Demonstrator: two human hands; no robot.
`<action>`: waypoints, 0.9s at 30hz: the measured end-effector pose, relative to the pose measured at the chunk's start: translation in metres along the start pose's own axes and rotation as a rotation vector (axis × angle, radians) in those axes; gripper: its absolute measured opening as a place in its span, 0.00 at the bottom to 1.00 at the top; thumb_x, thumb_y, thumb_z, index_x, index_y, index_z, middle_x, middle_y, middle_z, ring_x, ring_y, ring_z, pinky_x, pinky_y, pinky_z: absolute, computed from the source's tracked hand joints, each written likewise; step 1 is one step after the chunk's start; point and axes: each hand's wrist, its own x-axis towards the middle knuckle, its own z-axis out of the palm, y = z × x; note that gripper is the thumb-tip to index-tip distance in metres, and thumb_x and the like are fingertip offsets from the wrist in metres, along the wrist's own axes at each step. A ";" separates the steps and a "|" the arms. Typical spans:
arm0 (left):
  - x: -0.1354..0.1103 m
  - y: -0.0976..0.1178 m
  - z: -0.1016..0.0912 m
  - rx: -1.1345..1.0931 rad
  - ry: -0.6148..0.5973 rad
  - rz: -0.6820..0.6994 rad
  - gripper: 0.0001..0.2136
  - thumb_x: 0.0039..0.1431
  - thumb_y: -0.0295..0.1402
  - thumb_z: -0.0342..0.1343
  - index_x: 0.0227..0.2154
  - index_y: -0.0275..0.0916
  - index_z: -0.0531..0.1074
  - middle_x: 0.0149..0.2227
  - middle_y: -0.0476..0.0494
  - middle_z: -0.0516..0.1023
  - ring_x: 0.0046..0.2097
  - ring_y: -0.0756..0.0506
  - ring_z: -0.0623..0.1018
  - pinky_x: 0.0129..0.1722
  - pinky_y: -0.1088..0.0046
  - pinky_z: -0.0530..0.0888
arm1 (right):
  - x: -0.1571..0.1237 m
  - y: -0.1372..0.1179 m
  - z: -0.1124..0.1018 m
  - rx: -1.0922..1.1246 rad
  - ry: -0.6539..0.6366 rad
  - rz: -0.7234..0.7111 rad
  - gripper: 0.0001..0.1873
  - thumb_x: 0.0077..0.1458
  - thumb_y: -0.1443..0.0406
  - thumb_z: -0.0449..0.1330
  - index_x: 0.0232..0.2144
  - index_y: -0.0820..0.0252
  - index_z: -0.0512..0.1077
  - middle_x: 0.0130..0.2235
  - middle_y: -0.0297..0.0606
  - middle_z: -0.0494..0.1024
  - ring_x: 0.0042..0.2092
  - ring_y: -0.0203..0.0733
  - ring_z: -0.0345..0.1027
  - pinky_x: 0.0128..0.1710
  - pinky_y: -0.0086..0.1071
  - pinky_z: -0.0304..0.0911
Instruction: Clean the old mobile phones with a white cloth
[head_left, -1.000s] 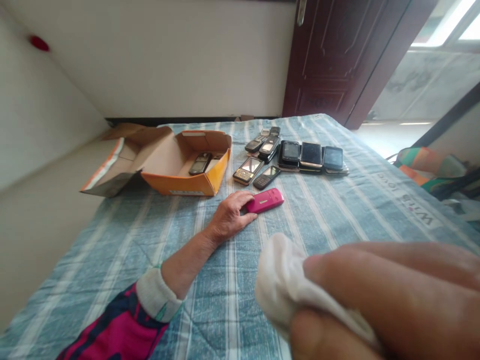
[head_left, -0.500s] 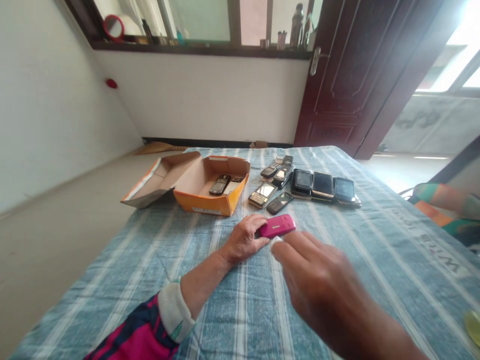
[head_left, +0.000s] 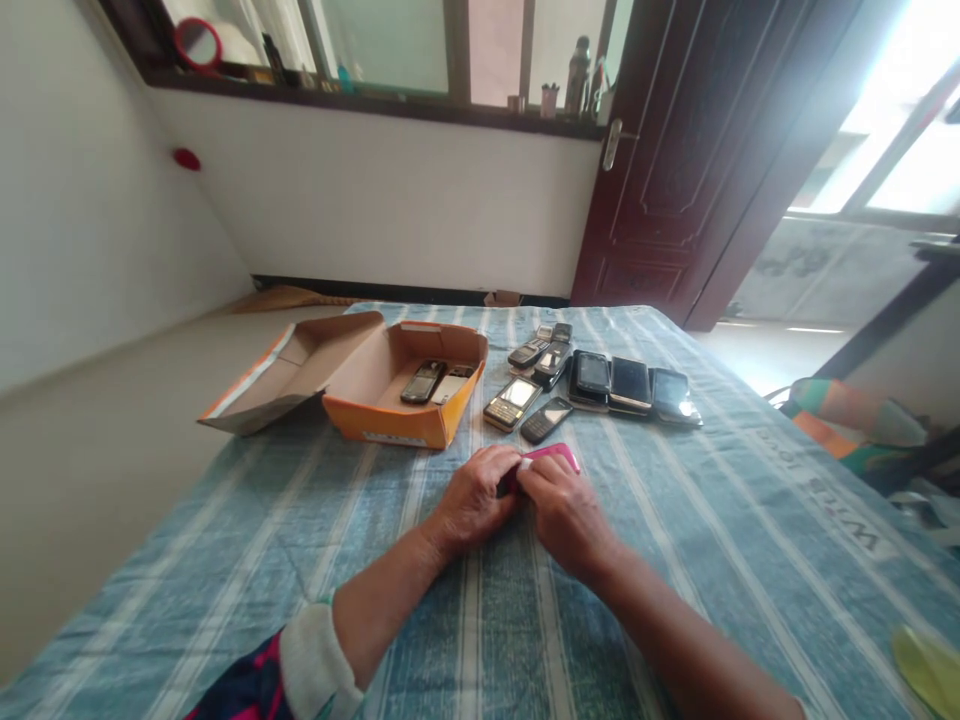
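The left hand (head_left: pixel 476 497) is closed with bent fingers about the near end of a pink phone (head_left: pixel 556 456), and the right hand (head_left: pixel 568 512) lays its curled fingers over it from the other side. Whether the right hand pinches or only presses, I cannot tell. The phone lies about the middle of the bed (head_left: pixel 712 520), on its striped blue cover. I judge it small, light and stiff, with a smooth shell that may slip, so the two long sides seem the safest hold. Only its far end shows, so its face and anything under the right fingers are hidden. Toward the far edge lie an open cardboard box (head_left: pixel 390 425) and overlapping dark phones (head_left: pixel 630 383), hard to count. By the near right corner a yellow-green thing (head_left: pixel 926 665) is cut off.
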 end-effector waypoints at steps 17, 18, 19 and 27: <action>-0.003 -0.008 0.007 0.030 0.043 0.001 0.20 0.47 0.26 0.59 0.47 0.38 0.71 0.46 0.38 0.77 0.49 0.39 0.76 0.51 0.57 0.74 | 0.017 0.011 -0.006 -0.273 -0.117 0.354 0.12 0.58 0.76 0.53 0.29 0.61 0.74 0.35 0.39 0.74 0.39 0.42 0.63 0.37 0.31 0.55; -0.003 -0.009 0.007 0.023 0.048 -0.011 0.21 0.48 0.27 0.59 0.48 0.37 0.70 0.47 0.38 0.77 0.50 0.38 0.76 0.51 0.57 0.74 | 0.018 0.006 -0.002 -0.247 -0.103 0.319 0.12 0.58 0.76 0.54 0.29 0.61 0.74 0.35 0.39 0.74 0.39 0.42 0.63 0.37 0.31 0.56; -0.004 -0.010 0.007 0.016 0.056 -0.024 0.21 0.49 0.28 0.58 0.49 0.37 0.69 0.47 0.37 0.77 0.50 0.38 0.76 0.52 0.57 0.74 | 0.020 0.000 0.001 -0.212 -0.090 0.274 0.11 0.58 0.75 0.54 0.29 0.60 0.74 0.34 0.39 0.73 0.39 0.42 0.62 0.36 0.31 0.56; -0.009 -0.018 0.004 -0.064 0.054 -0.045 0.27 0.52 0.28 0.52 0.57 0.33 0.62 0.52 0.31 0.74 0.55 0.38 0.74 0.55 0.58 0.72 | 0.032 -0.021 0.016 -0.073 -0.031 0.061 0.08 0.56 0.74 0.57 0.27 0.61 0.73 0.32 0.38 0.74 0.36 0.41 0.63 0.34 0.33 0.57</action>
